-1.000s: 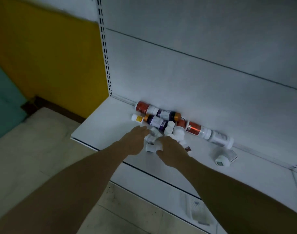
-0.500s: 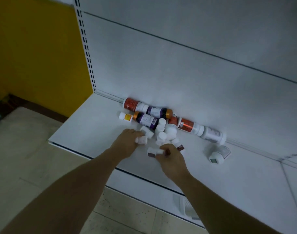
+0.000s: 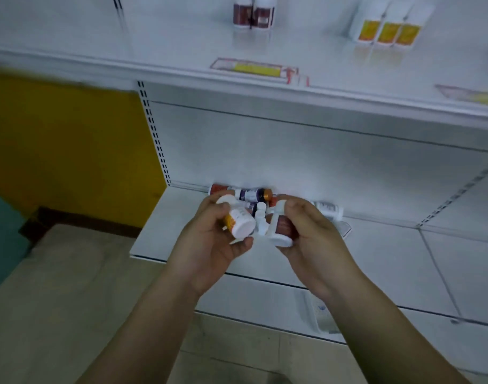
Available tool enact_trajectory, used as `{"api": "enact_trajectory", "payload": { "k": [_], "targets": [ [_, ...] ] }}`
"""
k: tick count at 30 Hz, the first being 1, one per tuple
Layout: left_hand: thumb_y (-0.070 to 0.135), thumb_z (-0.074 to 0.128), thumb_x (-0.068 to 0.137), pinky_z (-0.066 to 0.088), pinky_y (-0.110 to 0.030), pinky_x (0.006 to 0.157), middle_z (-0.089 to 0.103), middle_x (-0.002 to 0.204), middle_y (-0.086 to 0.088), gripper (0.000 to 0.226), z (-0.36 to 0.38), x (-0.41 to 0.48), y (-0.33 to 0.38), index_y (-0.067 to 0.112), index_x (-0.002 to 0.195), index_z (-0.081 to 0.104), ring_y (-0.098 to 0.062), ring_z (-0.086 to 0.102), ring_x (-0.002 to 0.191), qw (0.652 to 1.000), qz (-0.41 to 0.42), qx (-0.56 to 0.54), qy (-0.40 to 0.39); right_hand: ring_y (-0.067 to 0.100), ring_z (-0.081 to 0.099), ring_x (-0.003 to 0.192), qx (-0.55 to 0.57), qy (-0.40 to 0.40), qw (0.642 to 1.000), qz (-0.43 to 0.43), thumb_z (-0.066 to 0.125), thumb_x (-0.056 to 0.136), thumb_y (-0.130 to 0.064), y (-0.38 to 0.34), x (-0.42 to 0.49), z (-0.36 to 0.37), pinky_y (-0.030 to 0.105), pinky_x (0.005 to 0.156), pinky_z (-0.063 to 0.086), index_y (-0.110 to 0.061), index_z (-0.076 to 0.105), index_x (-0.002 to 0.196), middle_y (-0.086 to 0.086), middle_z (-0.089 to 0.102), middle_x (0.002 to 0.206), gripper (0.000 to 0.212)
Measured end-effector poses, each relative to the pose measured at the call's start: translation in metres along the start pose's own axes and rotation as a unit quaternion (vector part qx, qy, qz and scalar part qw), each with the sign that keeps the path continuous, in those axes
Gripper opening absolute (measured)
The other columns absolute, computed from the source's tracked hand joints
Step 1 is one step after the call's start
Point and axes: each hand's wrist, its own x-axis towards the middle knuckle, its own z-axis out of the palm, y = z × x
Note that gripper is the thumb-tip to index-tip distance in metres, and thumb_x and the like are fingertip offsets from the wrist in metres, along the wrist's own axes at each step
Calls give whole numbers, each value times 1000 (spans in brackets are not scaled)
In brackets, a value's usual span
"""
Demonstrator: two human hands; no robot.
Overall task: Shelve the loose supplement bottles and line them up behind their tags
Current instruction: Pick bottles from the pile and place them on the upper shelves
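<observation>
My left hand (image 3: 209,239) grips a white bottle with an orange-yellow label (image 3: 238,221), its base turned toward me. My right hand (image 3: 314,234) grips a white bottle with a dark red label (image 3: 281,227). Both are lifted above the bottom shelf (image 3: 389,253). Behind my hands, several loose bottles lie on their sides against the back panel, among them a purple-labelled one with an orange cap (image 3: 253,194) and a white one (image 3: 328,209). On the upper shelf (image 3: 181,70) stand dark red bottles (image 3: 252,13) and yellow-labelled bottles (image 3: 388,30), behind price tags (image 3: 253,67).
A second price tag (image 3: 470,95) sits on the upper shelf's front rail at the right. A yellow wall panel (image 3: 71,151) and beige floor (image 3: 57,300) lie to the left. A slotted upright (image 3: 154,134) marks the shelf's left end.
Both hands have lifted off the bottom shelf, each with a bottle taken from the pile. The view has tilted upward, so the upper shelf with its standing bottles and tags now shows.
</observation>
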Motion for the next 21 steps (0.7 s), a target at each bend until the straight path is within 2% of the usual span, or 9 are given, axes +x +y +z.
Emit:
{"api": "enact_trajectory", "payload": {
  "k": [5, 8, 11, 14, 17, 21],
  "targets": [
    [36, 52, 73, 55, -30, 62, 66, 89, -9, 35, 42, -43, 32, 28, 104, 66, -16, 66, 72, 991, 87, 78, -57, 17, 65, 78, -8, -39, 997, -71, 49, 95, -25, -48, -48, 23, 34, 73, 50, -22, 66, 95, 5, 69, 87, 17],
    [33, 51, 80, 57, -33, 66, 62, 89, -12, 29, 67, -61, 44, 27, 104, 66, -16, 65, 71, 984, 129, 105, -57, 12, 64, 65, -24, -62, 990, -126, 49, 95, -29, -75, -66, 25, 29, 56, 52, -24, 67, 95, 1, 65, 76, 18],
    [26, 41, 97, 58, -31, 64, 59, 103, -15, 24, 95, -75, 56, 22, 103, 64, -19, 65, 81, 987, 123, 91, -45, 10, 58, 65, -49, -63, 982, -173, 49, 96, -31, -101, -77, 20, 26, 56, 48, -33, 70, 88, 2, 61, 80, 23],
    [6, 39, 96, 58, -35, 71, 57, 108, -15, 30, 123, -84, 65, 21, 105, 64, -25, 61, 90, 978, 145, 128, -76, 14, 53, 71, -81, -67, 970, -217, 47, 98, -32, -127, -84, 7, 29, 60, 44, -38, 70, 88, 1, 60, 89, 25],
    [-9, 43, 90, 59, -33, 75, 57, 115, -12, 41, 144, -84, 73, 24, 106, 62, -26, 60, 96, 949, 207, 232, -60, 14, 53, 76, -92, -64, 967, -228, 45, 100, -29, -152, -85, -5, 28, 62, 44, -35, 67, 92, 0, 59, 96, 24],
    [-1, 56, 88, 56, -26, 82, 57, 118, -4, 41, 151, -71, 90, 34, 108, 59, -17, 62, 99, 867, 290, 404, 5, 18, 55, 87, -124, -74, 963, -230, 46, 99, -21, -176, -73, -8, 30, 71, 48, -28, 64, 98, 4, 59, 107, 19]
  ]
}}
